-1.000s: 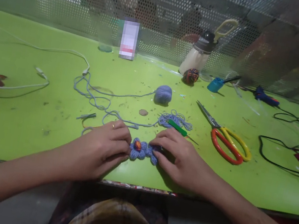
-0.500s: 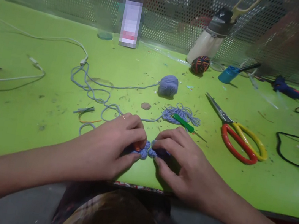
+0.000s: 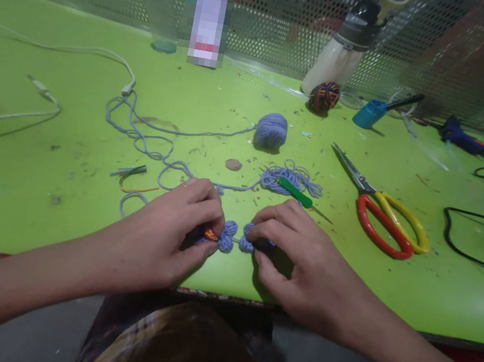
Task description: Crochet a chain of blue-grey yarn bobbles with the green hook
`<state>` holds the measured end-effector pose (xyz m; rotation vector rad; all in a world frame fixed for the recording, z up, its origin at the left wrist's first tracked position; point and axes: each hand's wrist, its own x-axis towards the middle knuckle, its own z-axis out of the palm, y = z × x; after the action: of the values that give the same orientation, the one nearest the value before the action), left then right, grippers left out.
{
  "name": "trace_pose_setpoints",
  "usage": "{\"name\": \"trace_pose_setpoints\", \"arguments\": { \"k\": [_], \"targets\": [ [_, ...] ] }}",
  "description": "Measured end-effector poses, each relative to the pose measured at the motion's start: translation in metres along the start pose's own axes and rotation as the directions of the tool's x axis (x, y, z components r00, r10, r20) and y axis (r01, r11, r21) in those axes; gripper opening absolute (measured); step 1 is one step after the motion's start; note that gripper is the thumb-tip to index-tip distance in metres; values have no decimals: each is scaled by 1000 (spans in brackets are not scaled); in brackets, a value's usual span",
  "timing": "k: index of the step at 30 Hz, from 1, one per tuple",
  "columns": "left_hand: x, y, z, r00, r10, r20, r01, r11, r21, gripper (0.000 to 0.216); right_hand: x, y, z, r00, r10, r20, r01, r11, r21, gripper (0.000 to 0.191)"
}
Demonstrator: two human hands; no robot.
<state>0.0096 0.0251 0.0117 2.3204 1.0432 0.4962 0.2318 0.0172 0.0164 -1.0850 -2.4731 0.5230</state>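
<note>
Near the front edge of the green table (image 3: pixel 32 200), my left hand (image 3: pixel 172 231) pinches one side of a small blue crocheted yarn flower (image 3: pixel 227 242) with an orange centre. My right hand (image 3: pixel 295 253) pinches the other blue yarn piece (image 3: pixel 246 244) beside it. A thin strand shows between the two pieces. Both hands rest on the table, fingers closed on the yarn. A green-handled crochet hook (image 3: pixel 298 195) lies on a loose bundle of blue yarn (image 3: pixel 291 180) just beyond my right hand.
A blue yarn ball (image 3: pixel 271 131) trails a strand leftward. Red and yellow scissors (image 3: pixel 381 215) lie to the right, a black cable (image 3: pixel 474 247) beyond. A bottle (image 3: pixel 338 61), multicoloured yarn ball (image 3: pixel 323 97), blue cup (image 3: pixel 368 114) and glue gun (image 3: pixel 460 138) stand by the mesh wall. White cables (image 3: pixel 59 49) lie left.
My hands closed over the flower and pulled its two parts slightly apart, leaving a gap with a strand between them. The view shifted slightly downward.
</note>
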Motion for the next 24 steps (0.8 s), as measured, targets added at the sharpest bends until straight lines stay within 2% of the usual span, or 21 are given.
{"name": "trace_pose_setpoints", "arguments": {
  "k": [7,11,15,19,24],
  "targets": [
    [-2,3,-5,999,-5,-44,3,1000,-30,18,-10,-1,-10,994,63,-87,-50,988,144,30],
    [-10,-4,-16,994,8,-112,-7,1000,6,16,-17,8,-20,985,100,-138,-86,991,100,18],
    [-17,-12,-20,997,0,-73,3,999,37,18,-18,14,-20,986,118,-117,-105,988,110,10],
    [-21,-13,-17,999,8,-38,-5,998,70,22,-16,13,-16,996,68,-61,-60,990,126,9],
    [-29,-15,-21,994,-84,-72,94,985,144,37,-11,19,-23,992,73,-106,-62,993,102,8]
  ]
}}
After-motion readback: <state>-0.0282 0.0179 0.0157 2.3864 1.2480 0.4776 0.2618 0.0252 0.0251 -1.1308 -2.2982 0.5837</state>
